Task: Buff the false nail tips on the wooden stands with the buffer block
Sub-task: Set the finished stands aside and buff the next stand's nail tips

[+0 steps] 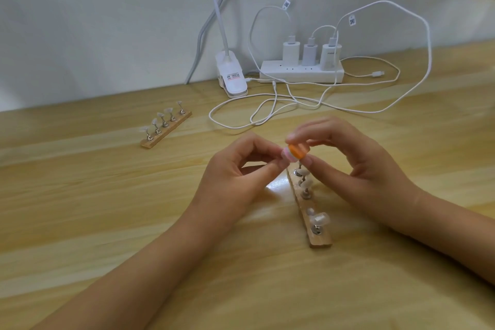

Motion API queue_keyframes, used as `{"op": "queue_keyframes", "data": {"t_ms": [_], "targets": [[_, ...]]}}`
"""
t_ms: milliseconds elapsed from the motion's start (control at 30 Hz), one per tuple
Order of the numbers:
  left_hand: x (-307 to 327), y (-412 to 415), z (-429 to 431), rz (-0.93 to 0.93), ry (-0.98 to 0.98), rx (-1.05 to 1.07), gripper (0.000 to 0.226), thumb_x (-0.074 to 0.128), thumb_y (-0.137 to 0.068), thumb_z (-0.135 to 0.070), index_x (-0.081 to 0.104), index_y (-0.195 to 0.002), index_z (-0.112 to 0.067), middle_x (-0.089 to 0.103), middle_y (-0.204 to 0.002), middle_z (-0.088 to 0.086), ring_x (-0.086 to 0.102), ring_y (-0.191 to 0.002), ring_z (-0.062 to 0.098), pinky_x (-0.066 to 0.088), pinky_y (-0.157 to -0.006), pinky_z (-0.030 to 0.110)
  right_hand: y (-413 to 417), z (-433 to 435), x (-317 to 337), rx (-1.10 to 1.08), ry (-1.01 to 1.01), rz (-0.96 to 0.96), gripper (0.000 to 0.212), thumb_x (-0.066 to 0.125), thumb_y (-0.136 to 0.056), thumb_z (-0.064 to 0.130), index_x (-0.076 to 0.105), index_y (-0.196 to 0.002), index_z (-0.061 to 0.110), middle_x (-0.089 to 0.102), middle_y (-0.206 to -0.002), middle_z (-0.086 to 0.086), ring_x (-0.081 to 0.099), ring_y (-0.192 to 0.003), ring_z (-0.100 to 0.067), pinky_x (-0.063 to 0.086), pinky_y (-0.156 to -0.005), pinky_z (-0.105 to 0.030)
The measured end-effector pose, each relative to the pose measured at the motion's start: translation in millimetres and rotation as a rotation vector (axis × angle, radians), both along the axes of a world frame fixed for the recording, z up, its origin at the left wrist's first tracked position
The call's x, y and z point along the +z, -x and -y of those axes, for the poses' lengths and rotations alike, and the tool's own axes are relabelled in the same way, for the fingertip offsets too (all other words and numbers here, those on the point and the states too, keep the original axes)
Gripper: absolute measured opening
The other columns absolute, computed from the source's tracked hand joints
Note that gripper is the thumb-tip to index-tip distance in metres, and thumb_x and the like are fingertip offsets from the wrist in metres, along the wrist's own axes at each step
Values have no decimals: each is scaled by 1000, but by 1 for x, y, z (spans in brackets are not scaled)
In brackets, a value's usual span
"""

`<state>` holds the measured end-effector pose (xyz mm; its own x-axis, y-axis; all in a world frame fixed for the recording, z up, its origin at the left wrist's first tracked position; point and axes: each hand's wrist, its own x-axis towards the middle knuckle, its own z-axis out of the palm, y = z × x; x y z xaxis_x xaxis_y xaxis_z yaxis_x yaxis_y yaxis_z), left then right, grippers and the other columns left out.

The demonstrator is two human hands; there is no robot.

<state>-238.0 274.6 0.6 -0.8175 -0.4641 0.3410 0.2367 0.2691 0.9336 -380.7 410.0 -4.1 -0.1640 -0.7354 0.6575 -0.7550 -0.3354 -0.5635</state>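
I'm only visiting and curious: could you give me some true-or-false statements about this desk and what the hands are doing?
1. The right hand pinches the orange buffer block. True.
2. Both wooden stands lie between the hands. False: only the near stand does; the far stand lies off to the left.
3. Three chargers are plugged into the power strip. True.
4. The left hand rests flat on the table. False: the left hand is raised, its fingertips meeting beside the block.

Right hand (356, 158) pinching orange buffer block (377, 152), left hand (235, 171) steadying nail tip (366, 153), over wooden stand (310, 211)
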Motion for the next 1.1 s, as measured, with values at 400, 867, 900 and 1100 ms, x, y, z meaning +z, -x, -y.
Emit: {"op": "queue_keyframes", "data": {"t_ms": [400, 867, 900, 1100], "targets": [[0, -1, -1, 46, 44, 23, 13, 72, -83, -4, 71, -80, -16, 73, -81, -5, 68, -80, 5, 50, -73, 15, 2, 1, 1, 0, 0, 8, 29, 59, -94, 6, 61, -120, 20, 63, -115, -1, 62, -112, -22, 50, -97, -35], [1, -2, 1, 99, 32, -29, 10, 72, -84, -9, 71, -84, -19, 71, -81, -11, 65, -78, 1, 48, -71, 13, 15, 4, -2, -97, -137, 279, 27, 65, -93, 2, 66, -112, 21, 69, -109, 5, 67, -108, -9, 49, -100, -25], [1, -2, 2, 110, 7, -47, 8, 73, -83, -12, 72, -86, -19, 71, -82, -11, 65, -78, 2, 49, -72, 14, 16, 3, -2, -104, -123, 303, 26, 66, -92, 4, 66, -111, 21, 70, -109, 5, 67, -107, -8, 49, -98, -22], [1, 0, 3, 178, -50, -85, 14, 74, -73, -28, 72, -85, -23, 71, -83, -10, 64, -78, 3, 50, -73, 16, 11, 2, 1, -105, -15, 280, 27, 70, -91, 9, 64, -110, 26, 69, -110, 1, 66, -107, -23, 51, -98, -38]]}}
